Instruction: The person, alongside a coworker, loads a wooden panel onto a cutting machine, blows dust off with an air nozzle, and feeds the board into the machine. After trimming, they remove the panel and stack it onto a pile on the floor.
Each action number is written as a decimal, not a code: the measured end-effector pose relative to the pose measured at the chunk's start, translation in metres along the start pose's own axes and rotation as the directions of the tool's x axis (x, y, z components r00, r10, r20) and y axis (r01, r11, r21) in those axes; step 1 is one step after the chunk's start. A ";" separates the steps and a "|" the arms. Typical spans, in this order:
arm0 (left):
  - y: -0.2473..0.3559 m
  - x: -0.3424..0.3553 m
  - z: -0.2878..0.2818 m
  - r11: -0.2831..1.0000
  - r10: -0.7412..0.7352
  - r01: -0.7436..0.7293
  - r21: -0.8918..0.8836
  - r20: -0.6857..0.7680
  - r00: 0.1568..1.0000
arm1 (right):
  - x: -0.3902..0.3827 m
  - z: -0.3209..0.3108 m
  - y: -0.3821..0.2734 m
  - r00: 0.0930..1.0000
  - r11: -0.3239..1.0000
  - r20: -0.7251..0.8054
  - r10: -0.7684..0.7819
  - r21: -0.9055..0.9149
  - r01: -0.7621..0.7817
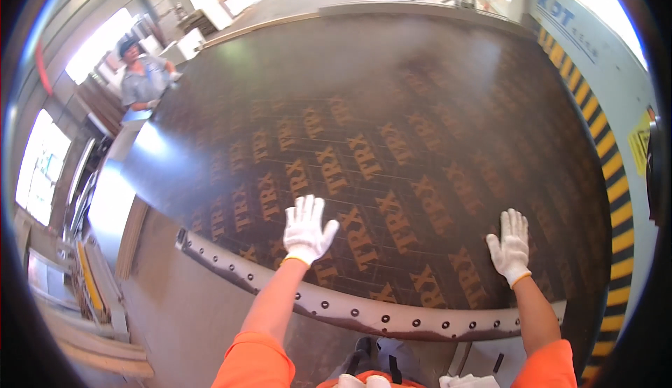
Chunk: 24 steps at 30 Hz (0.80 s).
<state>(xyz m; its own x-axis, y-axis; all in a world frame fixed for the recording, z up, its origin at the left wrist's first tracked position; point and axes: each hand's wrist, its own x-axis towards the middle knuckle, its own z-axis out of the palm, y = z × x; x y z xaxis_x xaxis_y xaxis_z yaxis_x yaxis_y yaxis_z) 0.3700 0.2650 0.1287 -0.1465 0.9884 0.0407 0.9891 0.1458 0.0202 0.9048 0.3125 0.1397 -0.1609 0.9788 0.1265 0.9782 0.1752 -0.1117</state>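
Observation:
A large dark brown panel [378,143] with rows of printed lettering spreads out in front of me. My left hand [306,230], in a white knitted glove with a yellow cuff edge, lies on it with the fingers stretched and the thumb out. To the right, my right hand [510,244] wears the same kind of glove and also rests flat on the panel, fingers extended. Neither hand holds anything. Between my body and the panel runs a curved-looking metal rail [385,319] with a line of round holes, passing beneath both forearms.
A pale machine beam [595,59] with black-and-yellow striping [603,143] borders the panel on the right. At the far left edge stands a co-worker [145,80] in a grey shirt. Stacked boards [91,283] lie at the left. Concrete floor [164,276] shows nearby.

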 end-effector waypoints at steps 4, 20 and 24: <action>0.001 -0.006 0.000 0.999 0.033 -0.034 -0.022 -0.039 0.999 | -0.030 -0.005 0.004 1.000 1.000 -0.014 -0.001 0.017 0.002; 0.002 -0.018 -0.014 0.988 0.151 -0.151 -0.010 0.076 0.986 | -0.064 -0.017 -0.006 0.988 0.989 0.054 0.146 -0.037 -0.144; -0.004 -0.028 -0.010 0.972 0.230 -0.231 -0.039 -0.040 0.972 | -0.085 -0.014 -0.014 0.986 0.986 -0.010 0.166 -0.026 -0.166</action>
<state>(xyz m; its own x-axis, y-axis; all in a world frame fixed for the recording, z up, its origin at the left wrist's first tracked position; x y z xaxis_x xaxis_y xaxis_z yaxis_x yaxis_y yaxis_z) 0.3703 0.2361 0.1370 0.0844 0.9929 0.0843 0.9948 -0.0888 0.0497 0.9069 0.2253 0.1447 0.0048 0.9933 0.1156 0.9943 0.0075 -0.1059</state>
